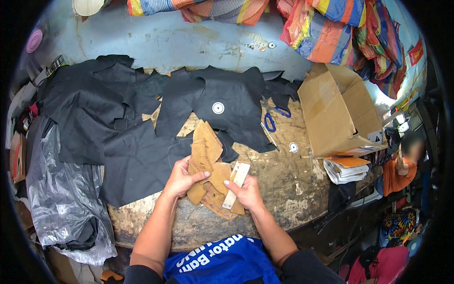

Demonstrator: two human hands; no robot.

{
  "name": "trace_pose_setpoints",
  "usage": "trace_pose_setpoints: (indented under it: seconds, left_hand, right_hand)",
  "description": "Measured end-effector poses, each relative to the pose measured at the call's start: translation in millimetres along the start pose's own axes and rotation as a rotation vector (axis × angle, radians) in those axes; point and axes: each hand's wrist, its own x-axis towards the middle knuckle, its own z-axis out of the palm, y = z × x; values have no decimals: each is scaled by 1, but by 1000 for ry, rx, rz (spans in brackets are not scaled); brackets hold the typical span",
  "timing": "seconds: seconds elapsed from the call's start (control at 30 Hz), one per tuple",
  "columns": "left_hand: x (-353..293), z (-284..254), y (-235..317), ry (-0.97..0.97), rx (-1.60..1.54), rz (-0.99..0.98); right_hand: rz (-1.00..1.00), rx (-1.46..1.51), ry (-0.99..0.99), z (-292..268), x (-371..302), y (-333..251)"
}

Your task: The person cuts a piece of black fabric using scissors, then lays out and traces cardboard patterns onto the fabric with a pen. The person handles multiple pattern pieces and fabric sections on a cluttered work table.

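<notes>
**Brown pieces (203, 158) held in both hands over a worn wooden table (283, 189)**

At the far left, a clear plastic bag (66, 189) with dark contents sags beside the table. Next to it, large black sheets (90, 102) spread in overlapping layers across the left and back of the table, with uneven edges and small patches of wood showing between them. A white disc (218, 108) with dark rings lies on the part nearest the middle.

At the near edge, the left hand (182, 177) is closed on the brown pieces, its thumb on top and its fingers mostly hidden beneath. The pieces form a loose fan, flat and overlapping, between the two hands and in front of the black sheets. A narrow pale strip (236, 184) slants across their right side. The right hand (246, 191) has its grip on that strip, thumb pressed on its face; the fingers underneath are hard to see.

Farther back and to the right, blue-handled scissors (270, 122) lie just beside the black sheets. Then comes an open cardboard box (326, 118), tilted toward the right, with folded white cloth (347, 171) near its front. At the far right, a person in an orange top (399, 177) is beyond the table.
</notes>
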Motion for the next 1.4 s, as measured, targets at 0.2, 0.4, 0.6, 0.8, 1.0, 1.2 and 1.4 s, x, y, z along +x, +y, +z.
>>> trace_pose_setpoints:
  seconds: [0.2, 0.4, 0.6, 0.8, 1.0, 1.2, 1.4]
  left_hand:
    - [-1, 0, 2, 28, 32, 26]
    - [-2, -1, 8, 50, 13, 69]
    - [-4, -9, 15, 56, 69, 73]
    - [-6, -17, 26, 2, 95, 34]
    - [-3, -15, 18, 64, 96, -23]
    - [2, -14, 4, 93, 87, -97]
    - [3, -17, 2, 112, 77, -135]
  right_hand:
    - [21, 78, 38, 2, 0, -6]
    - [-25, -83, 37, 4, 0, -23]
    - [-73, 127, 189, 0, 4, -43]
    - [47, 656, -18, -5, 13, -74]
    - [-198, -216, -21, 25, 27, -69]
    - [-291, -378, 156, 60, 48, -40]
    - [-125, 437, 96, 47, 56, -37]
